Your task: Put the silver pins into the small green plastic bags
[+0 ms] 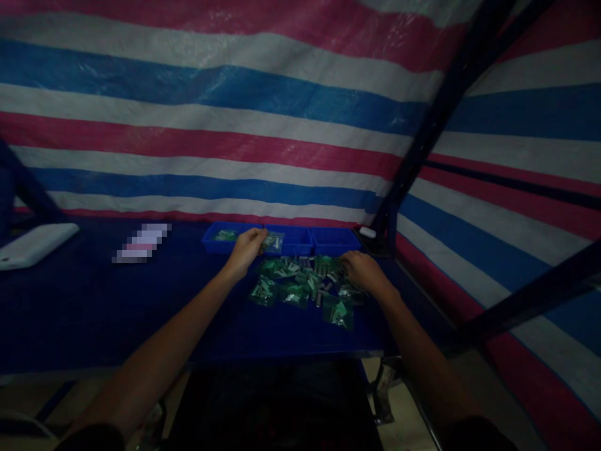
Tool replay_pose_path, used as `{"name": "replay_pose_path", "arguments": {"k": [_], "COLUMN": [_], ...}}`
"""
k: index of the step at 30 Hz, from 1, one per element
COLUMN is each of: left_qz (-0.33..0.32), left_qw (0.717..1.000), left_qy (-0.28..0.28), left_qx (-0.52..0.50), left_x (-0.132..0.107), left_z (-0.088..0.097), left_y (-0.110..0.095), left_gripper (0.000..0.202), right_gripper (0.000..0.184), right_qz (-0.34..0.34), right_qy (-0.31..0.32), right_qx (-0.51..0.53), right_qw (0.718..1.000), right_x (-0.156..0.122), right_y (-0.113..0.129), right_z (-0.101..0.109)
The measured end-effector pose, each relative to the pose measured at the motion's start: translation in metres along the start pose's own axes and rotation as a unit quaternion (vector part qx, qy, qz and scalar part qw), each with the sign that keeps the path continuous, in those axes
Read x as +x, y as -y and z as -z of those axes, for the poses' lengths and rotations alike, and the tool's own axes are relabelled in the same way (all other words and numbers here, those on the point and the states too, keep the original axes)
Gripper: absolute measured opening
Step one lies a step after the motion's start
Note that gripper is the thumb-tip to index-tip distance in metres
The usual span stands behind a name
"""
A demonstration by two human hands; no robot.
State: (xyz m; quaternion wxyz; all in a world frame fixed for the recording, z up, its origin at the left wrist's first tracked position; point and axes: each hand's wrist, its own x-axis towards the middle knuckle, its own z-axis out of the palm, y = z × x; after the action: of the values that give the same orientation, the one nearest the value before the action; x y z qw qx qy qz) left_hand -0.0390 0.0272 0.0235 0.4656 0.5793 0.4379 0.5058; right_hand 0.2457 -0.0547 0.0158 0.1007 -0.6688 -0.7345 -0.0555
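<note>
A heap of small clear bags with green contents (pixel 305 285) lies on the dark blue table (pixel 117 313). My left hand (pixel 246 247) is closed on one such small bag (pixel 272 241), holding it at the front edge of a blue tray (pixel 291 233). My right hand (pixel 361 272) rests curled on the right side of the heap, its fingers down among the bags; what they grip is hidden.
A second blue tray (pixel 335 238) stands to the right of the first. A white flat object (pixel 35 244) lies at the far left, a pale paper (pixel 141 243) beside it. Striped tarp forms the back and right walls; dark metal bars (pixel 422 138) cross on the right.
</note>
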Motion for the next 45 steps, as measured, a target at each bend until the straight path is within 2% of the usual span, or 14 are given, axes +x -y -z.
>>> {"name": "replay_pose_path", "arguments": {"k": [5,8,11,14,16,20,23,26,29,32,34,37,41,45], "left_qz": [0.001,0.006,-0.014,-0.077,-0.156,-0.361,-0.422,-0.39,-0.314,-0.183,-0.135,-0.147,-0.225,-0.337], "left_qw": [0.999,0.999,0.999,0.996,0.986,0.91,0.862,0.867,0.919,0.98,0.99,0.979,0.922,0.86], "left_qy": [0.034,0.032,0.029,0.028,0.005,-0.081,-0.143,-0.171,-0.129,-0.038,0.003,0.06,0.1,-0.08], "left_qx": [0.026,0.021,0.015,0.031,0.063,0.185,0.242,0.258,0.199,0.07,0.032,0.129,0.3,0.376], "left_x": [-0.002,-0.002,-0.004,-0.009,-0.013,-0.021,-0.021,-0.017,-0.013,-0.013,-0.013,-0.013,-0.011,-0.003], "left_z": [-0.003,-0.005,-0.007,-0.01,-0.012,-0.011,-0.005,0.002,0.005,0.004,0.002,0.0,0.006,0.024], "left_y": [0.006,0.009,0.01,0.01,0.008,0.003,0.001,-0.001,-0.004,-0.005,-0.004,-0.001,-0.004,-0.015], "left_gripper": [0.028,0.024,0.021,0.016,0.013,0.011,0.012,0.013,0.022,0.043,0.049,0.036,0.029,0.029], "right_gripper": [0.026,0.029,0.025,0.02,0.025,0.054,0.036,0.021,0.015,0.022,0.024,0.023,0.022,0.024], "right_qz": [-0.082,-0.084,0.039,0.014,-0.051,-0.061,-0.035,0.002,0.119,0.235,0.251,0.227,0.164,0.093], "right_qy": [-0.154,-0.243,-0.125,-0.093,-0.089,0.101,0.066,-0.08,-0.229,-0.239,-0.234,-0.238,-0.267,-0.287], "right_qx": [-0.012,0.027,0.102,0.252,0.38,0.586,0.651,0.613,0.447,0.274,0.217,0.191,0.219,0.27], "right_qw": [0.984,0.966,0.986,0.963,0.919,0.802,0.755,0.786,0.857,0.901,0.914,0.925,0.924,0.915], "right_x": [0.008,0.004,-0.001,0.003,0.011,0.038,0.06,0.072,0.07,0.061,0.058,0.06,0.062,0.062], "right_y": [0.009,0.036,0.064,0.079,0.085,0.107,0.127,0.139,0.14,0.134,0.131,0.128,0.124,0.111], "right_z": [0.029,0.025,0.013,0.014,0.023,0.042,0.039,0.022,0.004,-0.008,-0.012,-0.014,-0.009,0.004]}}
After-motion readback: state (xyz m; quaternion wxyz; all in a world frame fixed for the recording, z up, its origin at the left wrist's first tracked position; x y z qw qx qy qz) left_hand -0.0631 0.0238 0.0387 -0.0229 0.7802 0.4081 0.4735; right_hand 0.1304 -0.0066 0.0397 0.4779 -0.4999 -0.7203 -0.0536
